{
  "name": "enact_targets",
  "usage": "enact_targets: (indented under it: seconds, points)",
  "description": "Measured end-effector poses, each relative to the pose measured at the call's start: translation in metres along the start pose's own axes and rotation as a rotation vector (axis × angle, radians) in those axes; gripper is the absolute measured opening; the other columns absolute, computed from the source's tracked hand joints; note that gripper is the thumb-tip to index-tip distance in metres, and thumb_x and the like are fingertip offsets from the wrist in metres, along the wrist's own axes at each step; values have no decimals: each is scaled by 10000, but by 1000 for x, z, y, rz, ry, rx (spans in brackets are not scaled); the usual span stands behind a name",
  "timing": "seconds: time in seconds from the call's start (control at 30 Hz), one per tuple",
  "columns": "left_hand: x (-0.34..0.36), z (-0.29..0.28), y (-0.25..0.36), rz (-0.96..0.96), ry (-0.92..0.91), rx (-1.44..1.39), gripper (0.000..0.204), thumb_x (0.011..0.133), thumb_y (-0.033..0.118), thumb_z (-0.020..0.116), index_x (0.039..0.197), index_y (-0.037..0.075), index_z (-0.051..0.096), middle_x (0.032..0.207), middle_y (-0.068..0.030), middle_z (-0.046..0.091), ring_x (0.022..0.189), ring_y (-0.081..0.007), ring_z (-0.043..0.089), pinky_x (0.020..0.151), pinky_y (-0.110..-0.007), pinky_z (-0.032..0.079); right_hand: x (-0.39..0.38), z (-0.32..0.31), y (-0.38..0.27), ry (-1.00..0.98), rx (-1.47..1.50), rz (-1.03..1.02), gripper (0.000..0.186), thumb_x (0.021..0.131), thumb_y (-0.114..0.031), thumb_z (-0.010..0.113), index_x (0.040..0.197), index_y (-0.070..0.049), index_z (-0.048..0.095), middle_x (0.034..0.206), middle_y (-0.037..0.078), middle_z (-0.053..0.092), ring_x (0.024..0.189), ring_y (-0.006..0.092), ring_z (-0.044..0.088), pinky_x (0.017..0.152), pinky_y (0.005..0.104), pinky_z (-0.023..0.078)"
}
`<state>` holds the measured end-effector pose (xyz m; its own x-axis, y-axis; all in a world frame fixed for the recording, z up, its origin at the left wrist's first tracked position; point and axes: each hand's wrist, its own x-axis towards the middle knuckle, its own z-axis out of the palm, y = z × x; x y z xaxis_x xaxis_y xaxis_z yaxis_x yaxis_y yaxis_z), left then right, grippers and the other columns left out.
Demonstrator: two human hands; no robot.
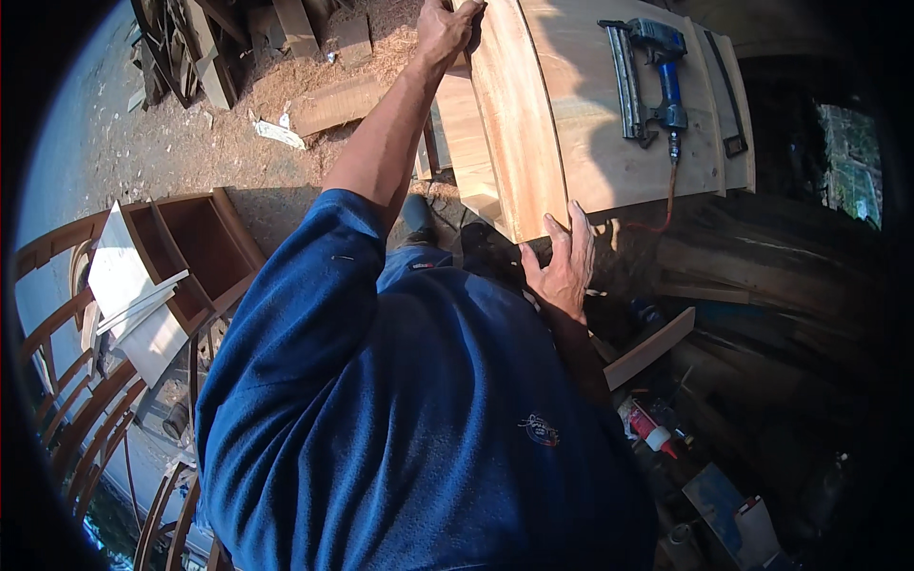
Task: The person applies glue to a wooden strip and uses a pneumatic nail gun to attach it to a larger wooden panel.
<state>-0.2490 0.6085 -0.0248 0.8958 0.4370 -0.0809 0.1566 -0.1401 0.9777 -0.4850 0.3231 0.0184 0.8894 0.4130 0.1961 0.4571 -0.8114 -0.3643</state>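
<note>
A long, light wooden board (519, 114) lies along the left edge of a large wooden panel (590, 162). My left hand (447, 33) is closed around the board's far left edge; its fingertips are partly hidden. At the near end, my right hand (562, 271) touches the board's corner with its fingers stretched and apart. To the right of the board, a blue and black air nail gun (671, 86) rests on the panel, its hose (670, 186) trailing off the near side. A dark flat strip (725, 95) lies near the panel's right end.
Left stands a brown wooden cabinet frame (238, 228) with white panels (119, 257) leaning on it. Sawdust and scrap boards (338, 103) cover the floor beyond. At lower right are a loose wood strip (652, 347) and a red-and-white glue bottle (652, 428). Stacked timber (733, 266) sits in shadow.
</note>
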Motion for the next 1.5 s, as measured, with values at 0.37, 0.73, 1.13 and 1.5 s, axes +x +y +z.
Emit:
enact_targets:
  seconds: [0.37,0.73,1.13,1.5]
  points:
    - [39,31,-63,358,228,-414,601,899,245,677,1396,51,400,1083,-153,641,971,-247,615,833,-375,508,7,-8,19,4,10,-171,426,777,-52,742,1178,-31,598,1301,218,547,1165,425,555,973,489,470]
    - [51,11,-59,243,38,-373,748,863,273,765,1402,-96,399,1070,-186,688,924,-213,671,833,-317,533,8,-16,21,66,130,39,695,759,62,618,1423,10,421,1394,231,478,1296,407,468,1094,465,381]
    - [43,13,-42,265,-226,-540,356,969,82,614,1275,-56,495,1168,-144,624,1055,-182,616,934,-282,506,-59,27,57,217,437,493,670,845,-60,641,1468,-95,396,1350,145,555,1122,294,616,964,379,487]
    - [59,-31,-46,861,-222,1126,449,943,127,596,1363,-10,517,1341,-214,551,1254,-378,495,1097,-405,407,-110,101,54,495,597,701,415,802,-61,674,1214,-80,631,938,139,670,819,315,659,747,424,521]
